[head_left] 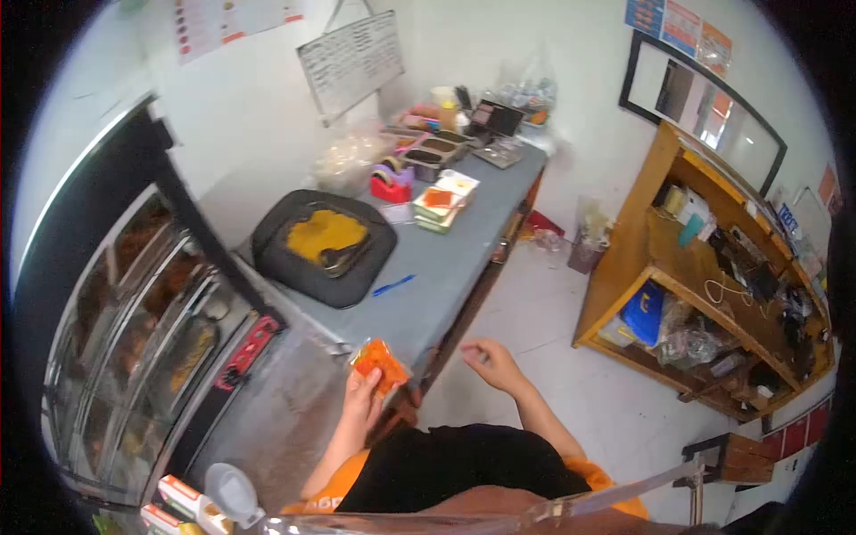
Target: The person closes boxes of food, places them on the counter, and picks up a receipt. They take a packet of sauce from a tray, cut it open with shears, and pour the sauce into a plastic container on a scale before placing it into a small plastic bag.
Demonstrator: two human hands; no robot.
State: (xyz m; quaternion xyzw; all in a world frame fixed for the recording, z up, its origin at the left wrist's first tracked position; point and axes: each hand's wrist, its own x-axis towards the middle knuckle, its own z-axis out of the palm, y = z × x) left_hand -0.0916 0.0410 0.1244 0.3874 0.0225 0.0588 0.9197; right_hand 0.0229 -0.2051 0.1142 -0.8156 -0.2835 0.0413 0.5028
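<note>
A long grey surface [446, 267] runs along the wall, smooth and flat, carrying a dark rounded tray [323, 248] of yellow powder. A glass-fronted display case [152, 321] stands to its left. The left hand [361, 397] pinches a small, crinkly orange packet [381, 364] at the surface's near edge; the right hand [492, 364] hovers loosely open beside it, holding nothing.

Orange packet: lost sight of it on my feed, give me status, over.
Left hand holds orange packet, fingers closed on it. Right hand open, empty, off the counter's edge. Nothing blocking.
</note>
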